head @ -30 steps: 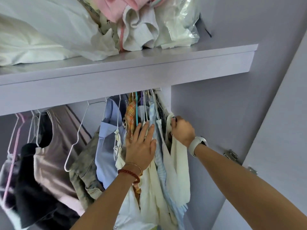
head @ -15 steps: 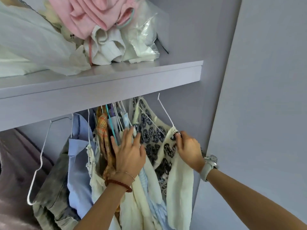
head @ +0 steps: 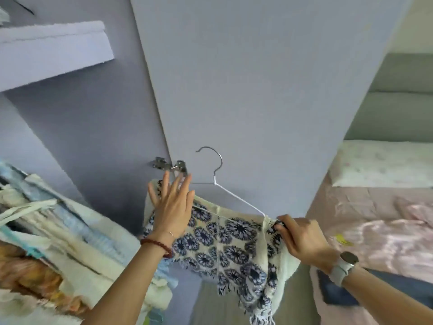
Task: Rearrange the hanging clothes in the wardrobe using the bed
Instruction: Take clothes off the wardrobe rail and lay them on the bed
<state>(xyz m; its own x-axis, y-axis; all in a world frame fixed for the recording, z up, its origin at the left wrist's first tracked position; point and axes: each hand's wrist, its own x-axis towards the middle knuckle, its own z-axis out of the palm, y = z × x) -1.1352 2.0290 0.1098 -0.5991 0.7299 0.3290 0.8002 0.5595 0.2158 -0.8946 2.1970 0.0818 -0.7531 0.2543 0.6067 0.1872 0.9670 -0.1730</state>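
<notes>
Hanger (head: 236, 198) with floral top (head: 225, 245) beside door edge, right hand (head: 302, 238) pinching, left hand (head: 173, 207) flat.

I see my right hand (head: 302, 240) pinching the floral garment (head: 229, 245) on its white hanger (head: 236, 195); at nine o'clock, my left hand (head: 173, 207) lies flat against it. Bed (head: 375, 207) at three o'clock.

Bed (head: 375, 207) at the right, covered by a wrinkled pink sheet (head: 365, 240), with a pale patterned pillow (head: 384, 163) lying at its head and a dark blue cloth (head: 337, 292) near its closer edge. Wardrobe shelf (head: 54, 50) at upper left, blurred.
</notes>
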